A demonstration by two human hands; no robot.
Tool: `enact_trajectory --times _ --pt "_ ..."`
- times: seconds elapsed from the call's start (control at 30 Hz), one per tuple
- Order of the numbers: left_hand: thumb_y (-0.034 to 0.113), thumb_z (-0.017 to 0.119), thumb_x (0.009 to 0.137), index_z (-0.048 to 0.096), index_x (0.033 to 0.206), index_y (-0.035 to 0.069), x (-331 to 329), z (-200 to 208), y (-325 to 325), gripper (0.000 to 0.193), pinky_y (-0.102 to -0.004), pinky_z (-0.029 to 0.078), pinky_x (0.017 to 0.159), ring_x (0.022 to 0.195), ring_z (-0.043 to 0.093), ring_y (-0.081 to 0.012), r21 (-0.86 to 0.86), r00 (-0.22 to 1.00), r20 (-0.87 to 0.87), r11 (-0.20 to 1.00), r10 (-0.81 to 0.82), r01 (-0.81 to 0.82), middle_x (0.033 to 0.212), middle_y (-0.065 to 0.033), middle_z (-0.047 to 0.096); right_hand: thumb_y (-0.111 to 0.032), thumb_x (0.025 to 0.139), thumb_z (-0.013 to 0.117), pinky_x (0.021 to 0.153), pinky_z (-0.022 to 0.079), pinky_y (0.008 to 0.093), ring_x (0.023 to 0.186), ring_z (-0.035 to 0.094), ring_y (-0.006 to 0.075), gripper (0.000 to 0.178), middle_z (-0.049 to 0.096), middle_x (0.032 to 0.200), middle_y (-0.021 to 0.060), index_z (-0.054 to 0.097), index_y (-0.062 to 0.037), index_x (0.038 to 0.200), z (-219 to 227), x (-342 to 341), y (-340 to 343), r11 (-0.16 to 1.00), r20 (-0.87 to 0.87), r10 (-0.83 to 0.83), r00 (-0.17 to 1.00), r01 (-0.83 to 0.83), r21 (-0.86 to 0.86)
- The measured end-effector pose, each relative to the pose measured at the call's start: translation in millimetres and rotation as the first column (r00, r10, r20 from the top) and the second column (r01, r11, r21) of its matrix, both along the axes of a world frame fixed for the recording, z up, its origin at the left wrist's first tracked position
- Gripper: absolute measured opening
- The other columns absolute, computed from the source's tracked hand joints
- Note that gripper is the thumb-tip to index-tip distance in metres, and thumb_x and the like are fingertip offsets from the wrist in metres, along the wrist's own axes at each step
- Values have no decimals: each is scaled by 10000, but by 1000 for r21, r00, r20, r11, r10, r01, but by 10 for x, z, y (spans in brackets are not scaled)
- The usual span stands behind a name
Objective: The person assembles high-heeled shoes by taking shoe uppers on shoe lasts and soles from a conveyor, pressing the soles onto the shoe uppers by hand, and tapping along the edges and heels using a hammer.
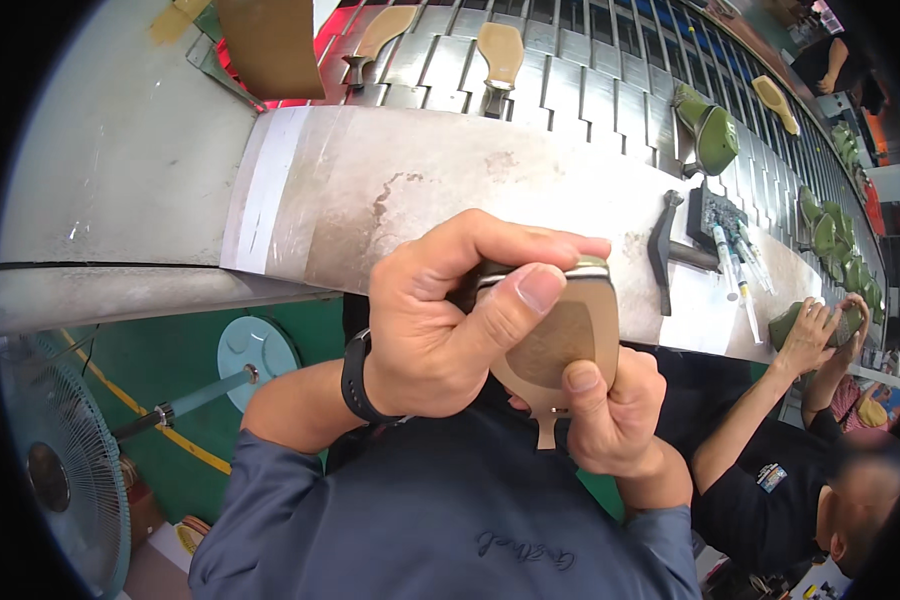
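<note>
Between my hands, in front of my chest, is a tan shoe sole (600, 318) with a darker brown panel and a narrow tab at its lower end. A light line and a greenish edge run along its top; what lies behind it is mostly hidden. My left hand (450, 320) is closed on the top edge, fingers over the far side and thumb on the near face. My right hand (615, 415) grips the lower right side, its thumb on the face. Beyond my hands is the pale worktable (350, 190), with a black-handled hammer (660, 250) to the right.
Syringes (738, 265) lie by a black box (715, 215) of small parts. Behind runs a slatted metal conveyor (560, 70) with tan soles (500, 55) and green shoes (715, 140). At right a co-worker (770, 480) holds a green shoe (788, 325). A fan (65, 480) stands left.
</note>
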State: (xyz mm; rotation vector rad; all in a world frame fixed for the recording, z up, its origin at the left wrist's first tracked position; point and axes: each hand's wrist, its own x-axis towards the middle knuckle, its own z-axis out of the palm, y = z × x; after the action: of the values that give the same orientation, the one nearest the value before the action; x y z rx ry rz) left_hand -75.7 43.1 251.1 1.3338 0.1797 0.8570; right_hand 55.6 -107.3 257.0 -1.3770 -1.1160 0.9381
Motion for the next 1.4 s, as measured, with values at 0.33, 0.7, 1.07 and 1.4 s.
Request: enact_trajectory --times 0.33,0.7,1.07,1.4 --pt "38 732 968 540 996 34 -176 260 97 194 -368 620 856 942 746 -232 97 968 -227 991 111 -91 1031 -191 740 -167 982 734 493 488 356 534 647 284 197 618 640 120 666 -32 855 -64 -129 90 994 352 58 934 -85 62" --pt "35 846 859 587 1118 13 -326 114 210 367 -299 579 852 926 703 -159 364 862 -298 883 411 -296 1017 -117 708 -73 961 735 466 444 321 464 576 204 155 598 591 104 680 12 844 -127 -171 314 986 176 -115 978 90 140" --pt "53 701 973 634 1033 -17 -185 244 148 114 -257 505 728 817 643 -122 436 849 -274 845 453 -310 888 -90 671 -135 693 929 503 462 333 561 591 196 357 661 756 87 683 -47 936 30 27 297 917 502 -367 784 214 336" --pt "365 345 1160 669 1272 -5 119 -1005 652 504 -349 498 1024 1143 656 -195 -639 986 -107 769 -131 33 1229 -142 723 -153 1063 567 897 593 316 981 743 196 380 736 1098 150 577 40 1390 153 884 46 913 -77 -409 909 405 -53"
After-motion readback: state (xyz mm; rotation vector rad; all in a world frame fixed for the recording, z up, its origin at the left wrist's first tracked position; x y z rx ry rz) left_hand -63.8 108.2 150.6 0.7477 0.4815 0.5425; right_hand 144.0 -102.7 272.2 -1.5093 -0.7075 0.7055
